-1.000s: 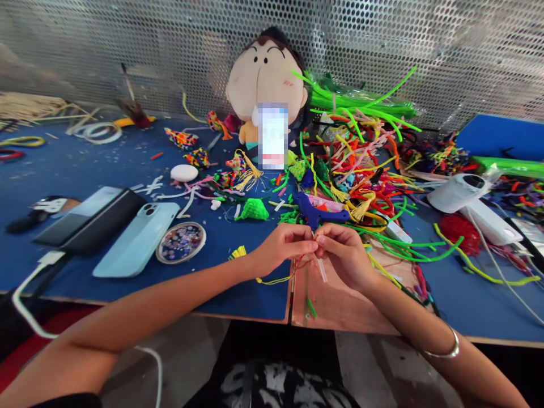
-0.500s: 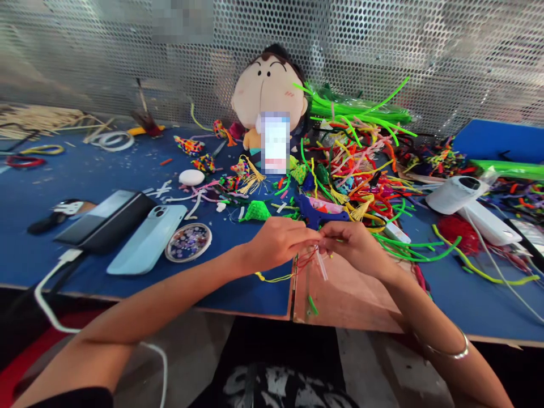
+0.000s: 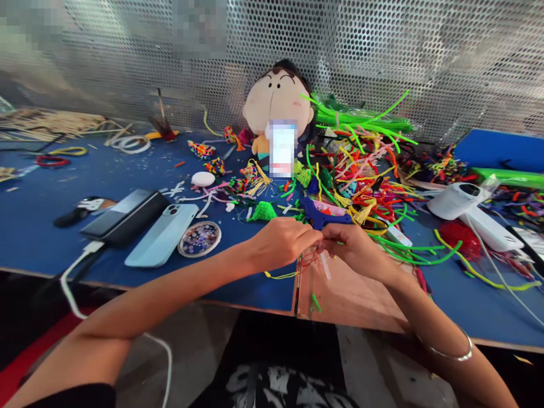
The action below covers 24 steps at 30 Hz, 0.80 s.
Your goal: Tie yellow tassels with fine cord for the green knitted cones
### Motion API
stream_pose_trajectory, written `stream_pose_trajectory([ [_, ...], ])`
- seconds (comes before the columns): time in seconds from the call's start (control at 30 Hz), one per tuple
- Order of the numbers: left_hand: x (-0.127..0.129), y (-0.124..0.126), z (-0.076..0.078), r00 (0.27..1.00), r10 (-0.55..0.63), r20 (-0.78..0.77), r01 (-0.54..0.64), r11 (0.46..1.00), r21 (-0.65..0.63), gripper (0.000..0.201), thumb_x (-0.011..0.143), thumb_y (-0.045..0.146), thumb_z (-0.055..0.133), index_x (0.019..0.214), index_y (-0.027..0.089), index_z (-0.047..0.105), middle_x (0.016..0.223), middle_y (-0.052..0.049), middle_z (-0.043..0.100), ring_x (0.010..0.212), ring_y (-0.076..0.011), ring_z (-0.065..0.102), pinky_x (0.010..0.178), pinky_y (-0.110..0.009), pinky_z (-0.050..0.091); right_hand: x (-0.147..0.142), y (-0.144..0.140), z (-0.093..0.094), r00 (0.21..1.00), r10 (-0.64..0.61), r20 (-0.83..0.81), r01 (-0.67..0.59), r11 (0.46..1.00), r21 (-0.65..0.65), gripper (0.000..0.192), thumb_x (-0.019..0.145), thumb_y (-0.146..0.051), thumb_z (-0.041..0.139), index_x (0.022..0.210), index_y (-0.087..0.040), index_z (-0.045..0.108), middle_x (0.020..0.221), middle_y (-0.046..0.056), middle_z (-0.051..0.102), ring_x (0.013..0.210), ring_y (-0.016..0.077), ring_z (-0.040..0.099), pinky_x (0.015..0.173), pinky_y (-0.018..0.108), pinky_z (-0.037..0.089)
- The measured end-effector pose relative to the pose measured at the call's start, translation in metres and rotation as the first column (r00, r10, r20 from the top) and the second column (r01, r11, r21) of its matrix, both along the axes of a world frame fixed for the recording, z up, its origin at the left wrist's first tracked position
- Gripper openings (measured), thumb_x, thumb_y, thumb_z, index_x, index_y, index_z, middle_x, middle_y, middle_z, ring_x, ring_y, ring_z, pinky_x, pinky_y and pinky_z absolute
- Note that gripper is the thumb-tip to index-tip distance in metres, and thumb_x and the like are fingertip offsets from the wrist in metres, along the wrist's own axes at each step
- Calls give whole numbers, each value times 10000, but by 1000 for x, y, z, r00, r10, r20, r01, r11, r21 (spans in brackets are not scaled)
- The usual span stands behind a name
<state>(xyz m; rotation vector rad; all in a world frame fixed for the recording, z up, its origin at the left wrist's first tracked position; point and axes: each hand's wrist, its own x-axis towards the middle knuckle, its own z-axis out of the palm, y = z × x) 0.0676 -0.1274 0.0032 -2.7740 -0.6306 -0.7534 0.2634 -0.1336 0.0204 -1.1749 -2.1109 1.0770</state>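
Nearest to us, our left hand (image 3: 283,245) and right hand (image 3: 355,248) meet fingertip to fingertip above the table edge. Both pinch a thin red thread (image 3: 309,261) between thumb and fingers; its loose loops hang just under the pinch. A yellow cord (image 3: 280,276) trails off to the left from below our left hand, and a clear plastic tube (image 3: 325,266) hangs beside the thread. A silver bangle (image 3: 450,352) sits on our right wrist.

Under the hands lies a bare brown board (image 3: 352,300) with a short green scrap (image 3: 315,302) on it; left and right of it the blue tabletop (image 3: 51,226) carries everything else.

Containers: a round shallow dish (image 3: 199,239), left of our left hand, holds small mixed beads, too fine to sort out. Beside it lie a pale blue phone (image 3: 162,234), face down, and a dark phone (image 3: 125,214), with a white cable (image 3: 74,277) running off the near edge.

Farther out, a blue toy-shaped piece (image 3: 325,212) sits just beyond our fingers, then a big tangle of pipe cleaners (image 3: 361,170) in red, yellow, pink and green. To the right are a white roll (image 3: 454,198) and a white device (image 3: 488,224).

At the far edge a plush doll (image 3: 278,105) leans against a perforated metal wall (image 3: 425,56). The card in front of the doll is blurred; we read no writing anywhere.
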Motion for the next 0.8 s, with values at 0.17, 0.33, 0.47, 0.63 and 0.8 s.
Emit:
stream_pose_trajectory([
  [0.17,0,-6,7,996,32,-82,-32,999,-5,254,956,188,330,914,137,576,757,-47,655,695,-145,586,609,-278,351,-3,-7,-4,950,15,-311,-115,945,-305,156,800,-290,614,738,-170,537,581,-48,520,494,70,464,485,211,354],
  [0.33,1,-7,12,994,65,-89,-55,993,105,259,952,154,290,882,140,539,725,-41,594,673,-158,541,602,-296,340,-7,-13,-5,868,-90,-489,-192,846,-498,185,808,-314,605,755,-183,485,610,-48,520,492,52,416,474,197,302],
  [0.47,2,-4,7,986,138,-90,-130,987,90,238,936,146,279,871,150,508,738,-49,568,684,-178,522,608,-312,342,-12,-9,-3,915,-86,-393,-34,957,-289,150,805,-282,591,733,-173,519,593,-65,443,511,48,362,478,208,258],
  [0.63,7,1,4,983,186,-10,-186,983,-1,210,922,142,277,850,140,475,758,-63,570,692,-183,526,623,-315,375,-13,-5,-2,977,-105,-187,119,991,64,77,814,-230,544,762,-173,536,563,-63,449,503,63,370,481,227,269],
  [0.8,9,3,6,973,213,90,-181,943,-280,160,923,168,270,864,159,418,755,-44,557,660,-165,516,610,-297,371,-16,-6,-2,982,-177,-59,187,935,301,50,822,-178,513,785,-186,546,580,-47,485,514,75,412,501,226,307],
])
